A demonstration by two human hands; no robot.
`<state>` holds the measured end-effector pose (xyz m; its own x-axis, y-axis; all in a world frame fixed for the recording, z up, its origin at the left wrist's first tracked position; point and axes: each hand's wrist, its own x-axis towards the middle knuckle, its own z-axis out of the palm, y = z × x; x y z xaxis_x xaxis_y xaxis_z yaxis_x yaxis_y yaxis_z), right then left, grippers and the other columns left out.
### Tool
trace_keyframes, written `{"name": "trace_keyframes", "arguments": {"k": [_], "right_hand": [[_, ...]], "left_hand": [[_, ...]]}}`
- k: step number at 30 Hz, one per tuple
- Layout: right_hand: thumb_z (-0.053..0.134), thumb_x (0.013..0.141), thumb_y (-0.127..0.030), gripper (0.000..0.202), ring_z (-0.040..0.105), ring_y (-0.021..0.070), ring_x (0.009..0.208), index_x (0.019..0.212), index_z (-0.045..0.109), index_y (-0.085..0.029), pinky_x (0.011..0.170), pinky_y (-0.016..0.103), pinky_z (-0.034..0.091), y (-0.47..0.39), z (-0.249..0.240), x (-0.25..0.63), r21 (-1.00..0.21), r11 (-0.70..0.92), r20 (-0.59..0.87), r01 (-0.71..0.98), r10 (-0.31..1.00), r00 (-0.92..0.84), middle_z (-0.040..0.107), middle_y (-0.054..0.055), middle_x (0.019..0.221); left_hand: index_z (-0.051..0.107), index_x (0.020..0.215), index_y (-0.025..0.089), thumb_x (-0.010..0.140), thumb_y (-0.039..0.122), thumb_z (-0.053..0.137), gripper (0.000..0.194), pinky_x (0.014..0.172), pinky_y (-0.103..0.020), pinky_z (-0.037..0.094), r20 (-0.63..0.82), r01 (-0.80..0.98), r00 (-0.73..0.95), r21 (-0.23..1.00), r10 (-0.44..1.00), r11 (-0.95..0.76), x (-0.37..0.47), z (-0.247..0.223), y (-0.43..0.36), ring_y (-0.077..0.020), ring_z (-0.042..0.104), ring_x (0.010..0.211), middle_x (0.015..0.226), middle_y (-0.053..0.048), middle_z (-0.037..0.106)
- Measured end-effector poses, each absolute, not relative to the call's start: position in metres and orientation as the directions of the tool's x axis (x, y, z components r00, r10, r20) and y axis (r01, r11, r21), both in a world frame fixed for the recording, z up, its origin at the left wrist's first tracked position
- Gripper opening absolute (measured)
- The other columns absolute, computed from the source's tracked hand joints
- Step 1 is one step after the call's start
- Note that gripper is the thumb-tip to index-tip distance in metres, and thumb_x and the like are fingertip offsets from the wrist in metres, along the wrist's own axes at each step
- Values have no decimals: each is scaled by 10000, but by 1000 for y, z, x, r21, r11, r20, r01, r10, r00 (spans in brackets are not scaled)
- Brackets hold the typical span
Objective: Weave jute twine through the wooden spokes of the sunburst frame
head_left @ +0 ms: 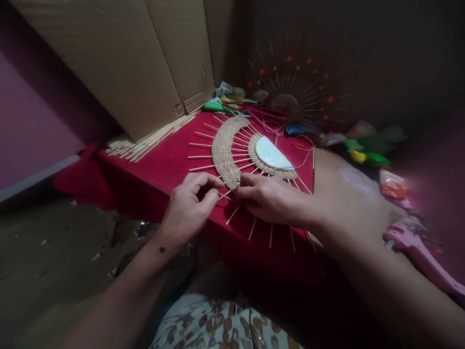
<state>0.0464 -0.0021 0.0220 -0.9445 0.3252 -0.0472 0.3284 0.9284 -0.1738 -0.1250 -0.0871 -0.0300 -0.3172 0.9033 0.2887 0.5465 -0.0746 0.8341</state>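
A half-round fan of thin wooden sticks [200, 144] lies on the red cloth, woven with a broad tan twine band [222, 150]. Nearer its centre is a narrower woven arc [253, 148] around a pale blue-green half-disc [271, 154]. At the working end of the broad band, my left hand [191, 201] has thumb and forefinger pinched at one of the sticks. My right hand [267, 196] is beside it, fingers curled closed over the sticks at the band's end; what they grip is hidden. Bare stick ends stick out below my right hand.
Loose sticks [145, 143] are piled along the cardboard [119, 63] at the left. A second stick fan with red and yellow flowers [298, 82] stands behind. Red-handled scissors [234, 104], loose twine [308, 143], coloured packets [366, 152] and a pink glue gun [417, 247] lie around the red-covered table [167, 169].
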Motion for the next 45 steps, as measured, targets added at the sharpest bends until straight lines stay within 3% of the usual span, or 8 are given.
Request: {"name": "trace_keyframes", "arguments": {"k": [5,11,18,22,29,35,39,45], "right_hand": [[479,850,-125,218,491,136,759,958,660,-178,652,255,356,-2,23,47,-161,931,-71,328,321,-944,523,65,947],[494,854,-119,175,521,122,772,856,662,-167,710,249,392,7,19,50,-347,891,-2,291,310,-951,545,45,921],[517,835,-107,295,601,138,843,1094,649,-158,770,262,425,12,20,45,-448,829,58,335,401,-914,689,59,973],[505,837,-125,387,621,149,841,1195,620,-214,757,264,419,12,23,36,-349,841,14,413,446,-895,707,53,1023],[449,874,-155,260,550,117,658,1008,670,-178,630,246,346,10,23,21,-150,882,-72,447,441,-894,692,51,812],[506,836,-167,185,507,114,624,945,654,-183,563,265,252,7,27,17,-15,933,-94,359,356,-930,670,46,820],[420,896,-156,231,510,126,579,1005,623,-156,526,280,206,0,25,15,120,946,-99,302,314,-944,671,80,811],[347,917,-108,242,550,155,613,1006,572,-118,540,284,221,-5,15,14,201,933,-70,299,318,-945,669,116,804]], "left_hand": [[670,852,199,776,209,541,150,690,-272,469,298,489,-357,867,885,-95,-124,-33,-89,-140,600,749,863,-13,673],[672,830,197,765,188,555,134,693,-280,482,320,498,-377,861,869,-101,-124,-35,-89,-143,605,746,846,-15,677],[678,852,193,770,205,561,144,721,-289,499,312,502,-377,860,872,-91,-125,-36,-88,-142,603,731,828,-13,677],[675,843,191,764,203,564,136,734,-284,493,337,535,-373,840,865,-96,-126,-35,-89,-142,606,751,835,-13,673],[651,791,183,763,188,547,108,691,-269,478,412,645,-353,758,840,-100,-128,-32,-90,-144,597,761,827,-17,639],[630,793,193,780,169,526,108,782,-290,477,455,693,-337,712,824,-110,-132,-35,-97,-152,596,822,829,-8,635],[617,808,191,792,168,521,100,784,-310,472,454,709,-317,697,833,-109,-132,-37,-107,-165,590,834,835,-12,626],[562,772,186,796,121,493,98,754,-342,448,546,822,-231,553,806,-139,-129,-39,-116,-185,560,812,785,-24,596]]}}
